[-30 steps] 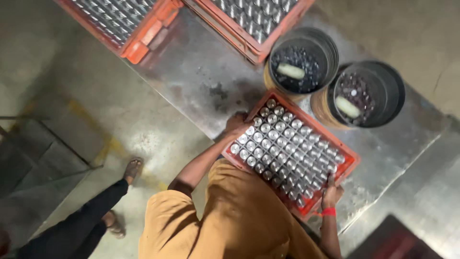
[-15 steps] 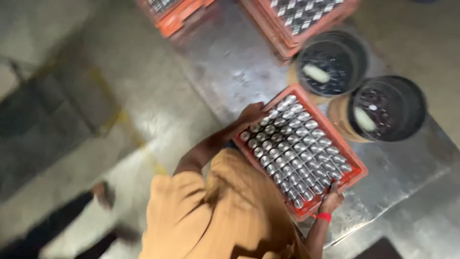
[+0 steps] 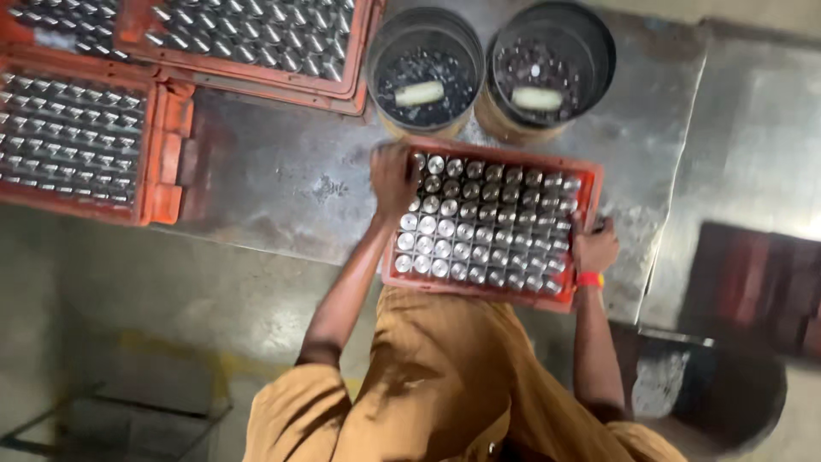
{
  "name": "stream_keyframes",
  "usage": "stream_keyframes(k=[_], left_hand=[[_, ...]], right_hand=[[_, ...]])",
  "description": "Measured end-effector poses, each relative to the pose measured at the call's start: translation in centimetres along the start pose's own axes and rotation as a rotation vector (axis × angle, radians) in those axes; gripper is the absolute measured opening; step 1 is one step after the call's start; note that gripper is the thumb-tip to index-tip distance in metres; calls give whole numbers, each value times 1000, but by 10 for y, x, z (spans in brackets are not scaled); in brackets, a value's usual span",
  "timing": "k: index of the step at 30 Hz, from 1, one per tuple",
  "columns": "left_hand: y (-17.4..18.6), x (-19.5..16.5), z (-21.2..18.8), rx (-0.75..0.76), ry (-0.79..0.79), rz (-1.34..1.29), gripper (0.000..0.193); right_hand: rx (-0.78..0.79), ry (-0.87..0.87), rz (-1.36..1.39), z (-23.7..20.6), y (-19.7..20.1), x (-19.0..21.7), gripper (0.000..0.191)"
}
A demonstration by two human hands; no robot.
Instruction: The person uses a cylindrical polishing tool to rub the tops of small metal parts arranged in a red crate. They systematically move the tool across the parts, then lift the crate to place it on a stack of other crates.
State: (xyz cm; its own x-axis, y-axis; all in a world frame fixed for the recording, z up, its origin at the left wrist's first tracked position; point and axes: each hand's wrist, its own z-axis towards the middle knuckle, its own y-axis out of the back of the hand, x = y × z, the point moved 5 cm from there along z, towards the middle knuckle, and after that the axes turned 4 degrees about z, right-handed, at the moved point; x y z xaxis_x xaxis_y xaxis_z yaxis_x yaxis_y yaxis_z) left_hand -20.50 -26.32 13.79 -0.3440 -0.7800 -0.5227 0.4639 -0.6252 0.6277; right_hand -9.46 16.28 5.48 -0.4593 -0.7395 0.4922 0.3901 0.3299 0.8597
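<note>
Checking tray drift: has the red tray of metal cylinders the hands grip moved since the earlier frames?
Cannot tell: the head camera itself swung. The red tray lies just below the two black buckets, as before, gripped by left hand and right hand.

From my view the two far orange crates are cut by the top and left edges. My right hand is half hidden behind the near crate's rim. What lies inside the two dark buckets is too blurred to tell.
</note>
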Motion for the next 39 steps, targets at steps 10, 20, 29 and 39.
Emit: stream_keyframes(k=[10,20,29,39], left_hand=[[-163,46,85,1037,77,-115,38],[-181,55,82,1115,67,143,75],[-188,54,87,1205,199,328,96],[-187,51,79,1258,266,371,105]], right_hand=[[-96,124,30,-17,20,28,53],[34,86,182,-11,13,7,47],[56,182,293,0,1,-13,35],[141,-26,347,4,-15,-26,43]])
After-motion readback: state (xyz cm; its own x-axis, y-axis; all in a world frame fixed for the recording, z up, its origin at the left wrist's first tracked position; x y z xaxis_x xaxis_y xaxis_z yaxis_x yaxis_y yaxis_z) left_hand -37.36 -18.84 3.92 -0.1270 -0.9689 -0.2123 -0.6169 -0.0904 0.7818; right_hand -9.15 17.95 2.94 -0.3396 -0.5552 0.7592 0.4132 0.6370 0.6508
